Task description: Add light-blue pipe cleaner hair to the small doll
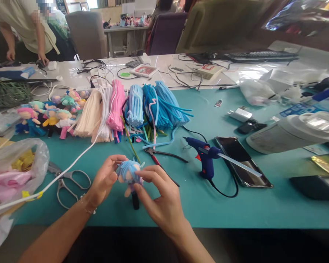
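A small doll (129, 171) with light blue hair, a pale face and a black lower part is held between my hands above the green mat. My left hand (105, 180) curls round the left side of its head. On the right side, the thumb and fingers of my right hand (160, 193) pinch the doll. Just behind it lie red-and-black-handled pliers (155, 157). Scissors (60, 177) rest to the left of my left hand. A blue glue gun (205, 155) with a clear stick lies at the right, beside a black phone (239, 157).
Bundles of pipe cleaners (135, 106) and several finished dolls (50, 113) line the back of the green mat (181, 212). A plastic bag (30, 157) and white cable (82, 155) are at left, a large cup (287, 133) at right. Another person (30, 29) stands behind.
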{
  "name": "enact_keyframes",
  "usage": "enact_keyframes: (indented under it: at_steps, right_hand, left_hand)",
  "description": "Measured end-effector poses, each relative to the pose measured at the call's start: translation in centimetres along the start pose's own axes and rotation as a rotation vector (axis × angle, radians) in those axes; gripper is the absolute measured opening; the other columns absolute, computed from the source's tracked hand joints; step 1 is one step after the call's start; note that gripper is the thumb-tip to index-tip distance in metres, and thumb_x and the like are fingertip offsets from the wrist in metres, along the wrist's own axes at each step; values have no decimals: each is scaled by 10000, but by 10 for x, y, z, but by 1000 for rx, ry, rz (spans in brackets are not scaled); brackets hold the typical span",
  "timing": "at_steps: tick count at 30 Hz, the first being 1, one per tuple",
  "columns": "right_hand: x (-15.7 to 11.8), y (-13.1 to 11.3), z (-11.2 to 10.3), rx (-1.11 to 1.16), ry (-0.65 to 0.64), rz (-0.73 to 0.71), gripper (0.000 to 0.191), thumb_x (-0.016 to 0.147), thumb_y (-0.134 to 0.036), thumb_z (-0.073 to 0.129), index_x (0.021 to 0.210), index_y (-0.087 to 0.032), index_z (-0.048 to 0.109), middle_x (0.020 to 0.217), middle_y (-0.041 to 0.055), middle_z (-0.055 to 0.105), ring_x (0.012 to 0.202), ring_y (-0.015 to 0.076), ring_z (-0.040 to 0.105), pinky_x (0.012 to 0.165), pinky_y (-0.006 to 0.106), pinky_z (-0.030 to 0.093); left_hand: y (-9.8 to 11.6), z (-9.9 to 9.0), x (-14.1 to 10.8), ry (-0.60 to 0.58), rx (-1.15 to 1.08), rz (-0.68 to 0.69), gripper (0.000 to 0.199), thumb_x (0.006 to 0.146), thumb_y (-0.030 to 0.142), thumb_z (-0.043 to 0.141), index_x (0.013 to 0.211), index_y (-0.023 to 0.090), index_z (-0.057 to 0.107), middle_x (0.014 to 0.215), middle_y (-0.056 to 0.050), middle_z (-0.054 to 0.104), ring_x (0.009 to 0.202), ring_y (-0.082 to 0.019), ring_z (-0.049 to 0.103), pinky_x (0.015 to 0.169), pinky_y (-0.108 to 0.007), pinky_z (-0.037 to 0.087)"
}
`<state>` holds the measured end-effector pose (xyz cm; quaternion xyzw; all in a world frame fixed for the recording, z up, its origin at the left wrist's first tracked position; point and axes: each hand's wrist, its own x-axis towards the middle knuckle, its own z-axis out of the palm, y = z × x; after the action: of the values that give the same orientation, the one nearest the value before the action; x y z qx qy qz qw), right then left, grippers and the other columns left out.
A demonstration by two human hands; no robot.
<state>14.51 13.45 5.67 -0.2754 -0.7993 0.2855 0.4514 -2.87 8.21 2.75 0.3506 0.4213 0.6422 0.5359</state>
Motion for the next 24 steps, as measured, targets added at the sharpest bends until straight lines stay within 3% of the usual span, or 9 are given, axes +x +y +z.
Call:
enact_keyframes:
  at_steps: [6, 10, 15, 18, 21, 24]
  right_hand:
    - [-8, 9, 10, -154, -4, 12, 429, 790, -189, 729, 1195, -232, 595, 1089, 116, 652, 976, 277, 678, 779, 419, 617]
    - [-12, 15, 20, -165, 18, 40, 483, 800, -213, 741, 1244, -213, 553, 1152, 139, 662, 1061, 296, 673, 834, 446, 616]
    - [-15, 19, 28, -73, 21, 209, 522, 812, -301, 749, 1273, -190, 528, 1105, 127, 712, 921, 255, 721, 761, 392, 633]
    - [-15, 19, 26, 47, 50, 292, 541, 795, -317, 749, 1268, -194, 516, 1084, 115, 718, 877, 230, 728, 744, 366, 631]
    - [-15, 17, 18, 180, 44, 326, 553, 778, -297, 752, 1267, -214, 509, 1089, 98, 716, 918, 224, 722, 791, 370, 619]
    - [-14, 11, 4, 248, 8, 382, 552, 765, -305, 759, 1256, -230, 519, 1113, 85, 704, 958, 227, 704, 834, 381, 598]
  left_hand:
    - [0, -1, 2, -39, -29, -24, 557, 737, 569, 782, 1134, 203, 648, 1018, -73, 625, 912, -221, 567, 792, -320, 482]
    - [-3, -3, 2, -32, -57, -48, 555, 719, 541, 812, 1133, 202, 663, 1072, -80, 629, 1005, -231, 575, 845, -316, 496]
    - [-2, 0, 5, -82, -107, -61, 528, 711, 513, 827, 1113, 200, 691, 1127, -121, 687, 1003, -253, 637, 774, -332, 547]
    - [-1, 0, 10, 56, -61, -108, 530, 661, 544, 852, 1017, 177, 710, 1085, -147, 746, 971, -270, 689, 732, -349, 575]
    - [-2, -3, 17, 287, 68, -102, 514, 586, 560, 880, 842, 151, 701, 817, -106, 776, 801, -236, 729, 702, -344, 591]
    - [-4, -5, 21, 343, 134, -84, 520, 603, 587, 842, 822, 147, 675, 671, -65, 751, 589, -195, 701, 571, -321, 577]
